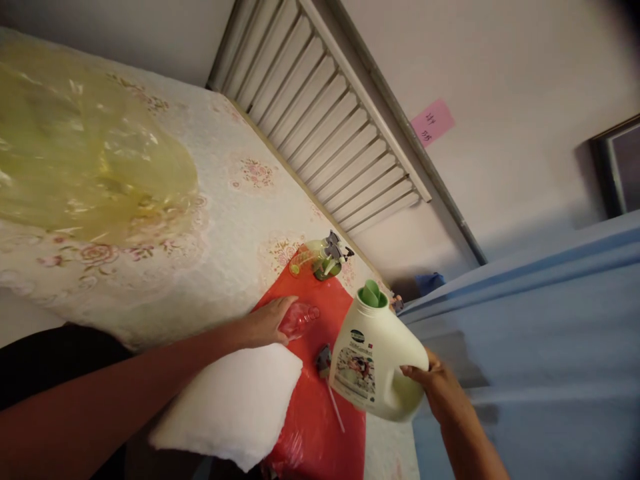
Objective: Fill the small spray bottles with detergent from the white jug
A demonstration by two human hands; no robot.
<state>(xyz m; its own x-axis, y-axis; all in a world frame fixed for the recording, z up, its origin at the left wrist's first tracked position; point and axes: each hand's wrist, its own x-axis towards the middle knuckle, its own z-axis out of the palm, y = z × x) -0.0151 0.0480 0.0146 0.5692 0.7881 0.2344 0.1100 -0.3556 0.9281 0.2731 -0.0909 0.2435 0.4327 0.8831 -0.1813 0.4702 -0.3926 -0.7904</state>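
Observation:
My left hand (270, 323) is closed around a small clear plastic bottle (300, 319) with no top on it. The bottle is over a red plastic sheet (325, 313). In my right hand (433, 373) is a large pale detergent jug (373, 360), held by its handle. Its mouth has a green spout (371, 293) and its front a printed label. A grey spray head (325, 360) with a thin white tube lies on the red sheet, just left of the jug.
A green spray bottle (329, 263) stands at the sheet's far end. White padding (235, 400) lies near my left forearm. A yellow plastic bag (95, 153) covers the left of the flowered tablecloth (235, 220). A radiator (325, 120) and blue curtain (540, 347) border the table.

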